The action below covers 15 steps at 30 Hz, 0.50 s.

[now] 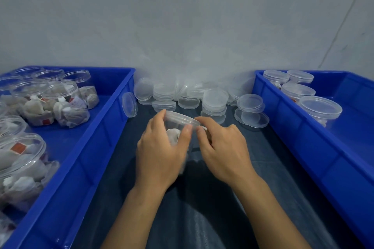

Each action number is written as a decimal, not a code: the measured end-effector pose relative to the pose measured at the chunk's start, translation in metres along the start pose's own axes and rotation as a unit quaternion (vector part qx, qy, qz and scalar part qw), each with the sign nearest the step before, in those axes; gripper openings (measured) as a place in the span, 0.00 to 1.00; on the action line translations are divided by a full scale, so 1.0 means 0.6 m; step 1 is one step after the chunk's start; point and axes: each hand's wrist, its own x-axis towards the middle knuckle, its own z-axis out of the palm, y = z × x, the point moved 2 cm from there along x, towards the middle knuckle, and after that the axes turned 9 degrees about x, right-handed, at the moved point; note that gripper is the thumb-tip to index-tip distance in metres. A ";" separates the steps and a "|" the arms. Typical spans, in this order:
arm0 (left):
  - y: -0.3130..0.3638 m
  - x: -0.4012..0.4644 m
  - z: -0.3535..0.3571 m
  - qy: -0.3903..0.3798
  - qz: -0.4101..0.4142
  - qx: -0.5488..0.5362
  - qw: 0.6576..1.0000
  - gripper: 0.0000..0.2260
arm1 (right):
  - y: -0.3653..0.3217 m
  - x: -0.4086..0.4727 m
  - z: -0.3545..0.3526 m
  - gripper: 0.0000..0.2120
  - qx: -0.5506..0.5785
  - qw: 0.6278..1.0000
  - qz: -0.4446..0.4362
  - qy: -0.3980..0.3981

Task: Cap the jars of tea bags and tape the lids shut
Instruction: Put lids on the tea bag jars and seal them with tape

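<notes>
A clear plastic jar (175, 131) with white tea bags inside is held over the dark cloth in the middle. My left hand (162, 151) grips its body from the left, thumb across the front. A clear lid (180, 118) sits tilted on the jar's mouth. My right hand (222, 147) pinches the lid's right rim with curled fingers. A heap of loose clear lids (214, 97) lies against the wall behind the jar. No tape is in view.
A blue bin (105, 127) on the left holds several uncapped jars of tea bags (68, 105). A blue bin (303, 137) on the right holds several capped jars (320, 109). One lid (129, 104) leans on the left bin's wall. Grey wall behind.
</notes>
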 end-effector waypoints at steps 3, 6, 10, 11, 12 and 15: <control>0.002 -0.001 0.002 -0.036 0.005 0.032 0.999 0.43 | 0.003 -0.001 -0.004 0.27 0.036 0.999 0.019 -0.035; -0.006 0.004 0.004 -0.047 -0.002 0.028 0.998 0.44 | 0.005 0.000 -0.009 0.24 0.062 0.996 0.034 -0.051; -0.016 0.009 0.004 -0.029 -0.028 -0.030 0.999 0.43 | 0.017 0.006 -0.012 0.16 0.071 0.995 0.055 -0.054; -0.017 0.010 0.005 -0.024 -0.034 -0.046 0.998 0.42 | 0.018 0.006 -0.012 0.16 0.064 0.995 0.053 -0.057; -0.019 0.010 0.007 -0.020 -0.039 -0.063 0.997 0.42 | 0.018 0.006 -0.013 0.16 0.052 0.996 0.050 -0.060; -0.023 0.011 0.013 -0.015 -0.049 -0.105 0.993 0.40 | 0.017 0.006 -0.014 0.17 0.021 0.997 0.047 -0.066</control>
